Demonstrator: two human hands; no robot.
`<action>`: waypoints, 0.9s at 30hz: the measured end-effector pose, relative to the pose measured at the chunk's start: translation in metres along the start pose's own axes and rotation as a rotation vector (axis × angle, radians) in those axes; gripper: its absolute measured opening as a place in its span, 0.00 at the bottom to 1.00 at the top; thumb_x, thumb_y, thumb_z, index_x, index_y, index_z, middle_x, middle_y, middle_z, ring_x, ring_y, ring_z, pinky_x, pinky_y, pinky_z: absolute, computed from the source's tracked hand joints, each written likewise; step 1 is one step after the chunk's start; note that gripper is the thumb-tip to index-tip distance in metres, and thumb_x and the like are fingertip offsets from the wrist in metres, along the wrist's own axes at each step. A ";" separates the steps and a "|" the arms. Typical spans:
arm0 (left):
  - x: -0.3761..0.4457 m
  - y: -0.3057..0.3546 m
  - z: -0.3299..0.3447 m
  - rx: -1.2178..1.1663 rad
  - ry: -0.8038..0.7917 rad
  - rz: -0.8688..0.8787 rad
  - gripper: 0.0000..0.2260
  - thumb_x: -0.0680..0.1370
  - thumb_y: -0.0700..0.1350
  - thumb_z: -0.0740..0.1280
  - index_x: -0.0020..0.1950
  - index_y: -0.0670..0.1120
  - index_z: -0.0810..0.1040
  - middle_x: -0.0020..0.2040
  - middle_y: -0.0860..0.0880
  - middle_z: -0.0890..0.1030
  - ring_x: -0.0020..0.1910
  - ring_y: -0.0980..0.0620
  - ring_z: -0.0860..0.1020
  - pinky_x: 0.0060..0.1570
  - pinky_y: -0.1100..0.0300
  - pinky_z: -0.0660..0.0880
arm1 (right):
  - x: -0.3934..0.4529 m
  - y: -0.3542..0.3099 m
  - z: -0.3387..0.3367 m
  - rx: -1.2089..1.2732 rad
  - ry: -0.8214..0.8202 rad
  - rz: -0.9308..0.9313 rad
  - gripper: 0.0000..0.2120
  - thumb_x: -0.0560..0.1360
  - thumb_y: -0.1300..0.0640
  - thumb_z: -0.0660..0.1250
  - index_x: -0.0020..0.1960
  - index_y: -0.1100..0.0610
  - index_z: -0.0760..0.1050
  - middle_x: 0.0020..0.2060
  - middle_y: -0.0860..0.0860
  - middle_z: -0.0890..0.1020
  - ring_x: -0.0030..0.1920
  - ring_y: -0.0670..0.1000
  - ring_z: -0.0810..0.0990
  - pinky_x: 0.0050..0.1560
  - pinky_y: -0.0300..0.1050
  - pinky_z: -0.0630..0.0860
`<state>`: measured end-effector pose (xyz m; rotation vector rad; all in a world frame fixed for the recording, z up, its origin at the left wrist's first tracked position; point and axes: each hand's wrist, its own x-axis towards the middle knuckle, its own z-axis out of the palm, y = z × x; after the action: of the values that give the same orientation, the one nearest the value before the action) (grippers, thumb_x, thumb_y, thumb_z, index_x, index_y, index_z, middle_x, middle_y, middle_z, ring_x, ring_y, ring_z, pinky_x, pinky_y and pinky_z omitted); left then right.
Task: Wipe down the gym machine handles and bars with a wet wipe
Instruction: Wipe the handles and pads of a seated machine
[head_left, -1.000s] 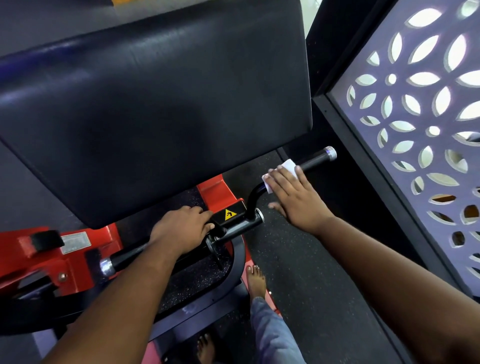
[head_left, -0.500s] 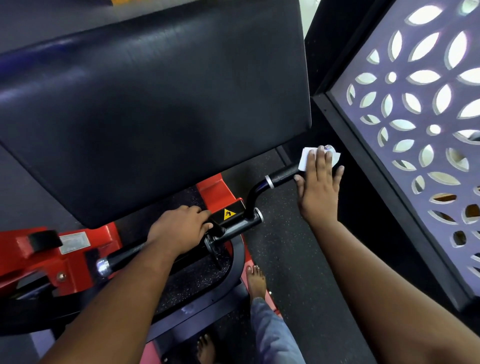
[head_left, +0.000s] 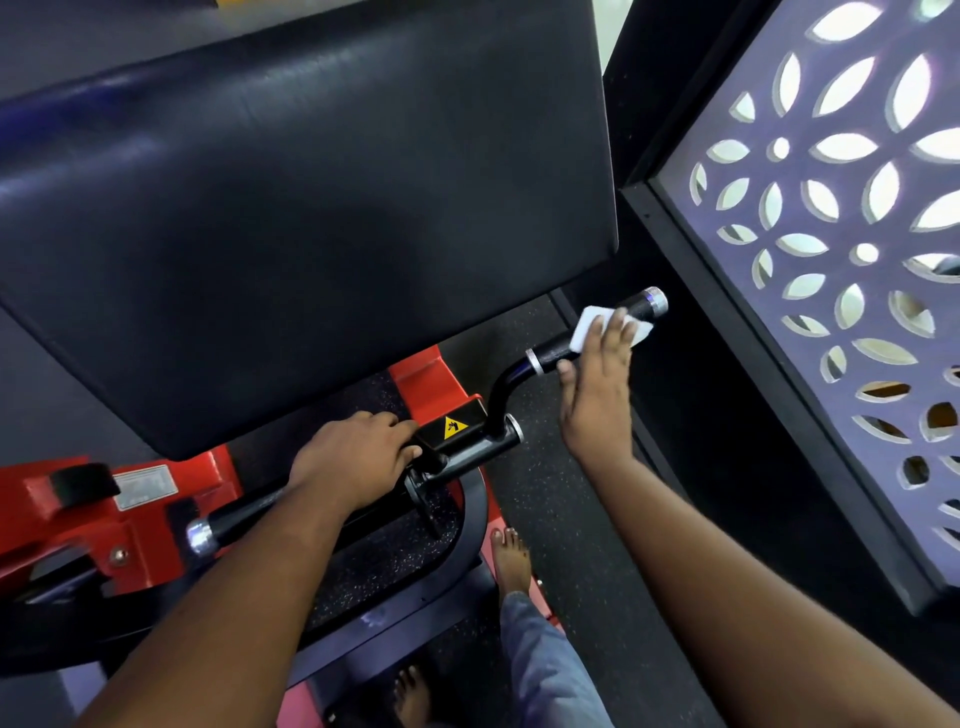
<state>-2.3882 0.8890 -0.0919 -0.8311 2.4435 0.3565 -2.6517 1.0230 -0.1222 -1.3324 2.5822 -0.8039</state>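
Hands number two: right hand (head_left: 597, 384) presses one wipe (head_left: 589, 323), left hand (head_left: 353, 457) grips bar (head_left: 234, 519)

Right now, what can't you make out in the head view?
- Left hand: its fingers curl over the bar; what they touch beneath is hidden by the hand.
- Wet wipe: partly covered by the right hand, so its full extent is unclear.
- Underside of the right handle: faces away from the camera.
- Silver plate on the red frame: text too small to read.
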 end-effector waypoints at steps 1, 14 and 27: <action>0.000 0.000 0.000 -0.003 -0.004 -0.001 0.23 0.85 0.62 0.50 0.79 0.57 0.64 0.71 0.55 0.74 0.68 0.49 0.73 0.54 0.49 0.77 | -0.005 -0.004 0.005 -0.030 -0.018 0.023 0.31 0.86 0.50 0.55 0.82 0.63 0.47 0.82 0.61 0.45 0.81 0.60 0.40 0.80 0.62 0.48; 0.000 0.000 0.001 0.002 0.008 -0.003 0.23 0.85 0.62 0.50 0.78 0.57 0.65 0.70 0.55 0.75 0.68 0.49 0.73 0.53 0.49 0.77 | 0.011 -0.008 -0.005 -0.549 -0.147 -0.305 0.26 0.84 0.38 0.50 0.73 0.52 0.72 0.72 0.53 0.74 0.78 0.56 0.63 0.74 0.76 0.46; 0.000 0.000 0.000 -0.016 -0.001 -0.006 0.23 0.85 0.62 0.50 0.78 0.58 0.65 0.70 0.55 0.75 0.68 0.49 0.73 0.54 0.48 0.77 | 0.054 0.021 -0.047 -0.701 -0.328 -0.588 0.43 0.75 0.26 0.49 0.76 0.56 0.67 0.69 0.56 0.74 0.75 0.57 0.66 0.77 0.69 0.50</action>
<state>-2.3882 0.8888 -0.0915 -0.8448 2.4399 0.3743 -2.7155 1.0084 -0.0858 -2.2295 2.2812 0.3346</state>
